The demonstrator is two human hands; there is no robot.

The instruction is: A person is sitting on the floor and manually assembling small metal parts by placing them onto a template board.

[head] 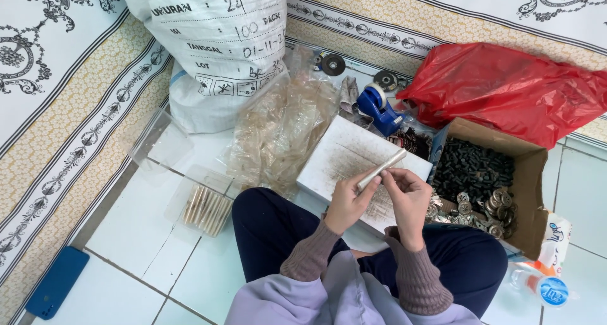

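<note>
head view: sitting cross-legged on the tiled floor (136, 233), both hands up over the lap. left hand (346, 202) pinching the lower end of a slim metal rod (382, 169), right hand (408, 195) closed round it just beside. held above the white board (344, 151), clear of it. looks light, stiff, probably a bit slick, so best gripped near the low end or mid-length. long axis slanting up and right, top end pointing toward the cardboard box (534, 192) of small dark parts.
</note>
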